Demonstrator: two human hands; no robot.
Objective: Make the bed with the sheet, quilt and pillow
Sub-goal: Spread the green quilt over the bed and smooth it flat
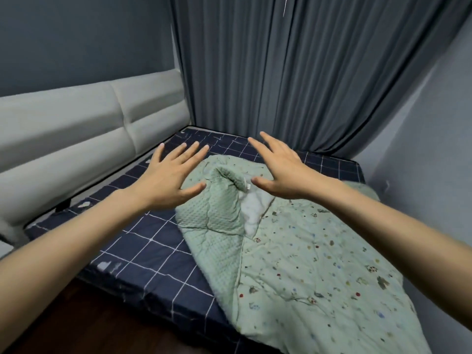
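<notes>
A pale green quilt (306, 264) with small coloured prints lies bunched on the right half of the bed, its upper left corner folded over so the dotted green underside and a white patch show. A dark navy sheet (143, 241) with white grid lines covers the mattress. My left hand (168, 175) hovers above the quilt's folded corner, fingers spread, holding nothing. My right hand (283, 169) hovers beside it over the quilt's far end, also spread and empty. No pillow is in view.
A white padded headboard (89, 134) runs along the bed's left side. Grey curtains (293, 72) hang behind the far edge, and a grey wall (421, 175) closes the right. Dark wooden floor (76, 323) lies at the near left.
</notes>
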